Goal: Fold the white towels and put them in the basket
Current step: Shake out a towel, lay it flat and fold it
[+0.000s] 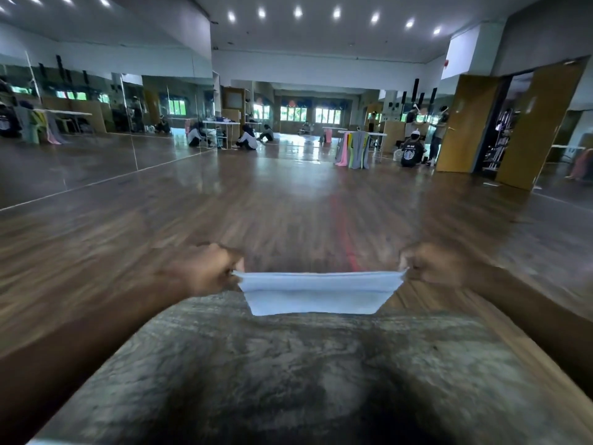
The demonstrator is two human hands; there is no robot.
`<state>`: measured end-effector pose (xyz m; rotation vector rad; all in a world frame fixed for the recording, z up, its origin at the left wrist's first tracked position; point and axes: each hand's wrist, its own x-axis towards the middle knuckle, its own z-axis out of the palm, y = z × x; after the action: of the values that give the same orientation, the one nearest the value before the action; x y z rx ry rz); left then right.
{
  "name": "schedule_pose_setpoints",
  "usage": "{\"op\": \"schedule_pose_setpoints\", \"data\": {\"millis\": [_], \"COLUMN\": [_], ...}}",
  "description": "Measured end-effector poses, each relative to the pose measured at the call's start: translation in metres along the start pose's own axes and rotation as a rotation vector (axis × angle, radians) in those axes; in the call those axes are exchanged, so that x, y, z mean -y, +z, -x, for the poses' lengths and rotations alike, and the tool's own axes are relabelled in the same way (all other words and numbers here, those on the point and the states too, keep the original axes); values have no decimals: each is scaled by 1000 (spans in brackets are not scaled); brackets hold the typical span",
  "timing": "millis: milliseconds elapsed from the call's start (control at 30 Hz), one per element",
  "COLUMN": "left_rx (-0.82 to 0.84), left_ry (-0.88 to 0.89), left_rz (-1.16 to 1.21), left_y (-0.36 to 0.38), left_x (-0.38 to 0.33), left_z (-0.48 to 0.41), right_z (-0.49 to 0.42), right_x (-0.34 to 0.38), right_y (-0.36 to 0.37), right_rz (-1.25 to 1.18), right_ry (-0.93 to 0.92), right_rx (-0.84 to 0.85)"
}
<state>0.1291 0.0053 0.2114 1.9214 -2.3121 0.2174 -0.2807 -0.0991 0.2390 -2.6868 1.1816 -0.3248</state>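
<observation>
We see a wide wooden floor (288,194) that runs away to a far wall of windows, with a mirror wall (80,123) along its left side and wooden doors (465,123) standing open on its right; across the bottom of the view lies the grey mottled surface (256,364), its far edge blurred; a white towel (316,293) hangs stretched over the middle of that far edge, its top edge taut and level, a doubled band along the top and a narrower flap below; we cannot tell whether its lower edge touches the surface; the left hand (205,271) is clenched on the towel's left top corner, beyond the far edge and toward the left corner; the right hand (436,264) pinches the right top corner in the same way, toward the right corner; both hands are blurred; far off on the floor sit a few people (247,139), and coloured cloths (353,149) hang from a distant table.
</observation>
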Motion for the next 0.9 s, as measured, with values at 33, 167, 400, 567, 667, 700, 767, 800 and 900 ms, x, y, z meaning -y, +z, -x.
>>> {"op": "schedule_pose_setpoints", "data": {"millis": [33, 167, 400, 567, 667, 700, 767, 800, 900], "left_rx": [97, 459, 864, 600, 418, 403, 382, 357, 300], "left_ry": [67, 189, 3, -102, -162, -179, -204, -212, -245], "left_rz": [69, 276, 251, 409, 557, 575, 578, 572, 547], "left_y": [17, 68, 103, 122, 136, 138, 141, 145, 156], "left_x": [-1, -15, -32, -28, -21, -20, -18, -17, -16], "left_z": [9, 49, 76, 71, 59, 54, 41, 33, 12], "right_z": [7, 41, 75, 72, 64, 61, 53, 48, 32], "right_x": [-4, -1, 10, -6, -17, -20, -26, -28, -38], "right_y": [17, 76, 128, 150, 164, 167, 174, 176, 186], "right_rz": [15, 3, -175, -171, -231, -259, -323, -338, -359], "right_ry": [8, 58, 261, 317, 345, 355, 385, 391, 424], "right_rx": [90, 467, 767, 506, 311, 253, 186, 168, 107]}}
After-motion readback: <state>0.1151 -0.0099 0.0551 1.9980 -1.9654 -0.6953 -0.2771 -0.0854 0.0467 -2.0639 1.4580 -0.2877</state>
